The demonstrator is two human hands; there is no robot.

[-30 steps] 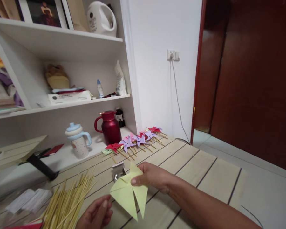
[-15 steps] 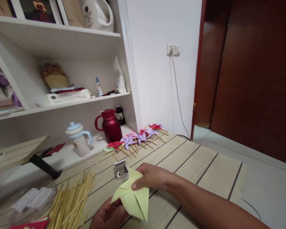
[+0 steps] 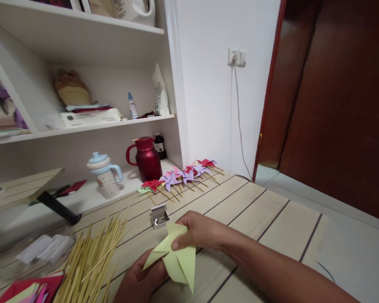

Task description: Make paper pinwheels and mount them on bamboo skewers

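Note:
A pale yellow paper pinwheel [image 3: 183, 257], its corners folded in towards the middle, is held between both hands above the table. My right hand [image 3: 194, 231] pinches it from the far right side, thumb pressed near the centre. From the lower left, my left hand [image 3: 143, 273] grips another blade, with its thumb on top and its other fingers partly hidden beneath the paper. Just beyond the pinwheel stands a small open box [image 3: 160, 216] with shiny metal bits inside. Thin wooden sticks [image 3: 91, 256] lie in a loose pile left of my hands.
Finished pinwheels [image 3: 170, 180] on sticks lie in a row along the table's back edge. Behind them stand a red jug [image 3: 148, 162] and a spotted cup [image 3: 109, 181]. Coloured paper [image 3: 34, 290] and a clear plastic bag [image 3: 47, 250] are at the lower left.
My left hand has shifted slightly left and up along the paper, and the left blade now looks folded more sharply. The view has tipped down a little.

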